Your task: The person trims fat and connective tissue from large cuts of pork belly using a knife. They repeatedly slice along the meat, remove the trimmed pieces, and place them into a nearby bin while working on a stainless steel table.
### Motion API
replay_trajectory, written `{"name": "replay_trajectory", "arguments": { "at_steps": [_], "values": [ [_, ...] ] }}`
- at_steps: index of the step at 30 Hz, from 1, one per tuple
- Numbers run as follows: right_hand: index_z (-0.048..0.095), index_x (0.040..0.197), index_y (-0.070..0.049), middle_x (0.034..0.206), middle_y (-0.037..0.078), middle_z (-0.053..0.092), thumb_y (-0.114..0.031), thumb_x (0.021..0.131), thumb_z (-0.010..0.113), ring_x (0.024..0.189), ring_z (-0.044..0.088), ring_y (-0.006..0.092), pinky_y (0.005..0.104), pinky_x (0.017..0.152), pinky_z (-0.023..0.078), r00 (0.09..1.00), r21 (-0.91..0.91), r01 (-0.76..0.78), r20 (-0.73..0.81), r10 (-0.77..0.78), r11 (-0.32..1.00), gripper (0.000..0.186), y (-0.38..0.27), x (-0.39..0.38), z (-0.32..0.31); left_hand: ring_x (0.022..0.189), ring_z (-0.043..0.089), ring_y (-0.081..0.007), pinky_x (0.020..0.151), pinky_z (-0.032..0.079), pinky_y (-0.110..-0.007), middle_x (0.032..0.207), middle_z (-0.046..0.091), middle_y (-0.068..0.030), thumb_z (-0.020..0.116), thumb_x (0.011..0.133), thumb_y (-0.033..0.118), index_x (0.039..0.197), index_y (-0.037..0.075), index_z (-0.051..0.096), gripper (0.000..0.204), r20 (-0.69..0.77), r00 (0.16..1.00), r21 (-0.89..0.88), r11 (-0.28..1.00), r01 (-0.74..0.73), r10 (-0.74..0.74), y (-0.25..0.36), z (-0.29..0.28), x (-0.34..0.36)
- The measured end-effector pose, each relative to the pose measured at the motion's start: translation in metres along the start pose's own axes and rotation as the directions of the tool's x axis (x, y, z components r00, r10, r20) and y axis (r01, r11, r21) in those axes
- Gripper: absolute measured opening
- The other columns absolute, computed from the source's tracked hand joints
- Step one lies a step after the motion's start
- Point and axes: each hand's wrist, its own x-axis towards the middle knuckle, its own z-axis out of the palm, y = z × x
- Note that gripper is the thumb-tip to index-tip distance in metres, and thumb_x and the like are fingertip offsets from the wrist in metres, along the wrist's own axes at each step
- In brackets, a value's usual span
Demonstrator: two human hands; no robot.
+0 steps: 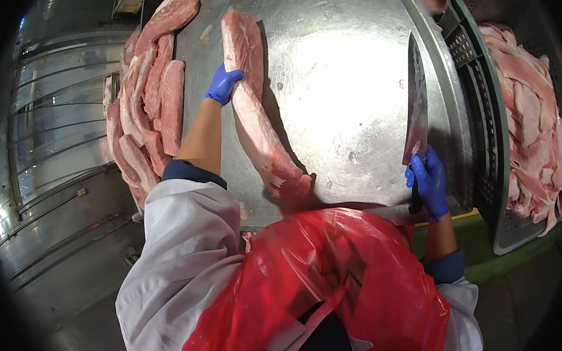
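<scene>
A long pork loin [258, 120] lies on the metal work table [354, 109], left of its middle, stretching from the far side toward my apron. My left hand [223, 85], in a blue glove, grips its left edge near the far end, the fingers partly hidden by the meat. On the right, my blue-gloved right hand [428, 184] is wrapped round the dark handle of a long butcher knife [417, 97]. The broad blade points away from me, apart from the loin, with a small scrap of meat stuck near the handle.
Several more pork loins [147, 92] are piled along the table's left edge. Beyond the raised right rim, a dark plastic crate [481, 116] stands beside a heap of pale fatty trimmings [525, 118]. Metal racking [62, 107] runs along the far left. A red apron [333, 267] covers my front.
</scene>
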Motion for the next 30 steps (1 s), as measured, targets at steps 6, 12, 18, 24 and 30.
{"name": "replay_trajectory", "arguments": {
  "at_steps": [6, 12, 18, 24, 30],
  "values": [
    [0.06, 0.117, 0.0, 0.08, 0.003, 0.06, -0.011, 0.102, 0.057, 0.063, 0.058, 0.0081, 0.024, 0.055, 0.05, 0.997, -0.133, -0.066, -0.04, 0.062, 0.989, 0.02, -0.017, 0.056, 0.03, 0.146, 0.03, -0.0407, 0.12, 0.024, -0.045, 0.154, 0.033, -0.0294, 0.076, 0.082, 0.046, 0.154, -0.005, 0.024, 0.103, -0.13, 0.847, 0.552, 0.747, -0.37, 0.516, -0.021, 0.042, 0.021],
    [0.037, 0.154, -0.012, 0.083, 0.005, 0.061, -0.019, 0.101, 0.058, 0.065, 0.061, 0.0101, 0.0262, 0.052, 0.051, 0.996, -0.247, -0.043, 0.066, 0.061, 0.968, 0.057, -0.045, 0.181, 0.123, 0.15, 0.016, -0.0487, 0.122, 0.016, -0.051, 0.161, 0.014, -0.0353, 0.054, 0.095, 0.055, 0.156, -0.004, 0.023, 0.09, -0.171, 0.829, 0.857, 0.496, -0.141, 0.532, -0.011, 0.096, 0.036],
    [0.014, 0.163, -0.03, 0.083, 0.011, 0.066, -0.012, 0.093, 0.051, 0.062, 0.061, 0.0153, 0.0324, 0.058, 0.055, 0.992, -0.231, 0.033, 0.125, -0.003, 0.972, 0.082, -0.08, 0.278, 0.207, 0.151, 0.01, -0.0485, 0.122, 0.012, -0.054, 0.163, 0.013, -0.0315, 0.05, 0.098, 0.042, 0.157, 0.001, 0.026, 0.076, -0.036, 0.815, 0.874, 0.414, -0.255, 0.579, -0.011, 0.086, 0.043],
    [0.011, 0.163, -0.026, 0.085, 0.015, 0.068, -0.013, 0.094, 0.049, 0.066, 0.064, 0.02, 0.0359, 0.065, 0.057, 0.993, -0.45, 0.091, 0.106, -0.048, 0.888, 0.08, -0.077, 0.286, 0.229, 0.151, 0.01, -0.0493, 0.122, 0.011, -0.054, 0.164, 0.014, -0.0286, 0.05, 0.098, 0.034, 0.156, 0.008, 0.035, 0.066, 0.086, 0.765, 0.84, 0.366, -0.4, 0.639, -0.003, 0.085, 0.04],
    [0.008, 0.163, -0.023, 0.098, 0.024, 0.068, -0.012, 0.096, 0.044, 0.073, 0.068, 0.0293, 0.04, 0.071, 0.057, 0.984, -0.65, 0.169, 0.155, -0.088, 0.741, 0.077, -0.042, 0.251, 0.231, 0.151, 0.011, -0.0509, 0.122, 0.011, -0.056, 0.164, 0.017, -0.0265, 0.05, 0.097, 0.032, 0.154, 0.019, 0.042, 0.059, 0.064, 0.779, 0.827, 0.404, -0.392, 0.624, -0.007, 0.084, 0.036]
  ]
}}
